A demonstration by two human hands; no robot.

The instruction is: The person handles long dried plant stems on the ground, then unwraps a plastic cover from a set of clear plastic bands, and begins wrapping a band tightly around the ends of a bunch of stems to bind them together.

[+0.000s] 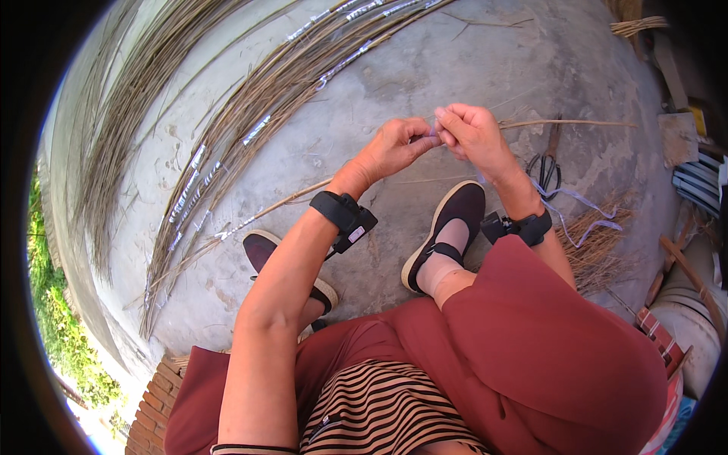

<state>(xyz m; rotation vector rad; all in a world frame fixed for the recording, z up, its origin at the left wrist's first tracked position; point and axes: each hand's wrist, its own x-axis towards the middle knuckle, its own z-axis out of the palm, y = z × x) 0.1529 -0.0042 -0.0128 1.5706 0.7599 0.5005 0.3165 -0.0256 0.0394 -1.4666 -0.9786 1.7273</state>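
Observation:
My left hand (pixel 393 149) and my right hand (pixel 474 138) meet in front of me, fingers closed in a pinch. Between them runs a long thin twig (pixel 569 122), its ends sticking out to the left and the right. A pale lilac plastic strip (pixel 578 199) trails from below my right hand toward the lower right, and a bit of it shows at the fingertips. White wrapping covers part of the twig near its left end. Exactly how the fingers grip twig and strip is partly hidden.
Bundles of long twigs (pixel 250 125), several wrapped with white strips, lie at the left. More loose twigs (pixel 155 91) are farther left. Black-handled scissors (pixel 546 173) rest beyond my right wrist, near a brushy twig pile (pixel 599 246). My shoes (pixel 455 216) stand on the concrete floor (pixel 425 76).

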